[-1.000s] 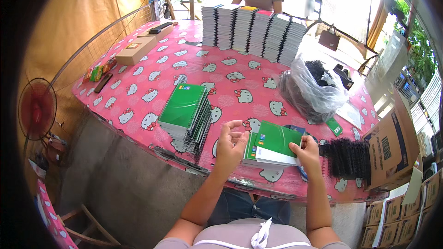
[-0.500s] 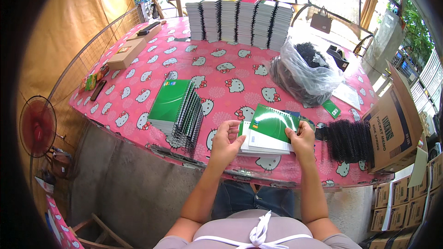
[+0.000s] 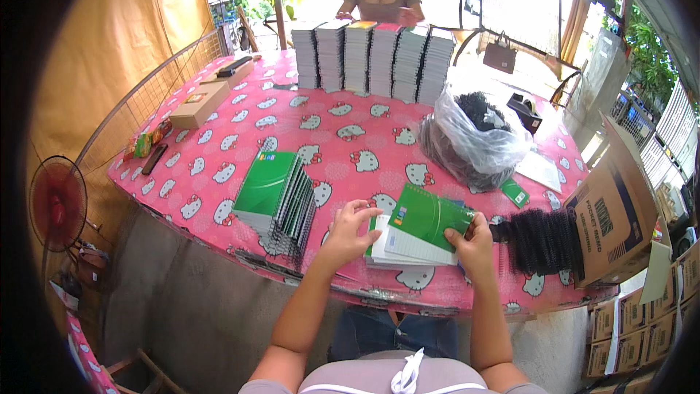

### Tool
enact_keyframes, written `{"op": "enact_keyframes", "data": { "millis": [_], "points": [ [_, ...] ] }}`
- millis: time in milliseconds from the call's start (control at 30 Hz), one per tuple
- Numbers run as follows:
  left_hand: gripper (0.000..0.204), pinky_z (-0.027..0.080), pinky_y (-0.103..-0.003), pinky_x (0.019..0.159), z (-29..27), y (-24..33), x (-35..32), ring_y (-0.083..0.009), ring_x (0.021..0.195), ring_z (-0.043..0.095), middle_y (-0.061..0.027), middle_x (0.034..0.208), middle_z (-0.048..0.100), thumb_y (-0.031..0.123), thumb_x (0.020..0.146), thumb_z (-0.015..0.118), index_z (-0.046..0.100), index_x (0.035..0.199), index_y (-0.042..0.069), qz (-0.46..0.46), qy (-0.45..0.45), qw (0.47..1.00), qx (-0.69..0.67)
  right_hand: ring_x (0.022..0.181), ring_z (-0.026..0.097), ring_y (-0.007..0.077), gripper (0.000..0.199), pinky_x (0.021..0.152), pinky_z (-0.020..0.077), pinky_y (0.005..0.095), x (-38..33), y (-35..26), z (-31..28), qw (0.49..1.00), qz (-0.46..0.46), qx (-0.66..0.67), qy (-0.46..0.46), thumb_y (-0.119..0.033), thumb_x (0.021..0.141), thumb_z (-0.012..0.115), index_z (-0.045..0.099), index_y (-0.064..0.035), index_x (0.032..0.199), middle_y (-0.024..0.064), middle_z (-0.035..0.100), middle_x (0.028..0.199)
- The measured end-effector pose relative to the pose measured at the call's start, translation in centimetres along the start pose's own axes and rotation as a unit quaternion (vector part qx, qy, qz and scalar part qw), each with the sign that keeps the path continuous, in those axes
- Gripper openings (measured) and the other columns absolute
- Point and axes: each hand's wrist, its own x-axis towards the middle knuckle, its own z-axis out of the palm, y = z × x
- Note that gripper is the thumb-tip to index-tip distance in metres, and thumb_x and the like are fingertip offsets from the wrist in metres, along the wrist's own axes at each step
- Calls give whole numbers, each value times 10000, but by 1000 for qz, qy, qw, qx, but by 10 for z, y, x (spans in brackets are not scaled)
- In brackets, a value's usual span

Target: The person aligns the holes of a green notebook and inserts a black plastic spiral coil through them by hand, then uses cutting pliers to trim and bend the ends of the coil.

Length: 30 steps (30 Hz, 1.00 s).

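Note:
My right hand [image 3: 474,246] pinches a green notebook cover [image 3: 426,220] at its right side, thumb on top. The cover has a row of punched holes along its top edge and lies tilted. Under it is a small stack of white lined pages [image 3: 410,254], partly fanned out on the table. My left hand [image 3: 351,232] is by the left edge of cover and pages, fingers curved and apart, holding nothing. To the left stands a stack of green spiral notebooks [image 3: 266,182]. Black spiral coils [image 3: 543,242] lie in a bundle right of my right hand.
A pink patterned cloth covers the table [image 3: 343,153]. Tall notebook stacks [image 3: 372,62] line its far side, a person [image 3: 383,1] behind them. At right are a plastic bag of black coils [image 3: 477,142], a tape dispenser [image 3: 525,111] and an open carton [image 3: 612,211]; a fan [image 3: 58,204] stands left.
The green cover has turned askew, showing more of the lined pages beneath. My left hand's fingers have spread away from the edge. The person opposite no longer holds up a yellow item.

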Motion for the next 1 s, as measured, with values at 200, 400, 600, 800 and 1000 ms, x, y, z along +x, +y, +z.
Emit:
{"op": "enact_keyframes", "data": {
  "millis": [200, 400, 600, 800, 1000],
  "points": [
    [341, 438, -411, 842, 1, 27, -2, -266, 997, 554, -77, 1082, 584, 85, 720, 743, 616, 1035, 119, 39, 105, 993, -28, 838, 567, 104, 343, 762, 450, 251, -4, 4, 3, 1000, -21, 23, 3, 18, 761, 713, 488, -31, 1016, 36, 606, 919],
    [254, 516, -233, 687, 8, 44, 2, -126, 748, 630, -85, 833, 657, -53, 804, 659, 585, 1041, 0, -47, 95, 896, -430, 910, 559, 107, 372, 792, 450, 235, -6, 1, 0, 995, -39, 94, -7, 3, 783, 712, 463, -26, 1057, 51, 588, 985],
    [242, 526, -229, 706, 2, 43, 6, -115, 774, 634, -101, 880, 663, -58, 795, 679, 592, 1020, -39, -70, 42, 848, -523, 938, 589, 135, 361, 824, 474, 249, -5, -16, 4, 991, -2, 132, -6, 65, 787, 672, 468, -3, 1077, 83, 609, 1018],
    [207, 496, -212, 615, 9, 46, 7, -86, 696, 605, -65, 799, 651, -35, 796, 691, 593, 979, -29, -80, 74, 865, -490, 863, 609, 116, 320, 790, 495, 241, -2, -19, 1, 987, 36, 156, -11, 50, 792, 673, 477, -8, 1038, 70, 629, 968],
    [242, 407, -185, 532, 25, 27, 7, -22, 568, 461, 33, 636, 533, 28, 769, 743, 597, 959, -6, -51, 129, 942, -305, 890, 607, 138, 346, 819, 485, 275, 4, -8, 0, 995, 76, 68, -17, 57, 777, 673, 477, -12, 1055, 74, 627, 990]
  ]
}}
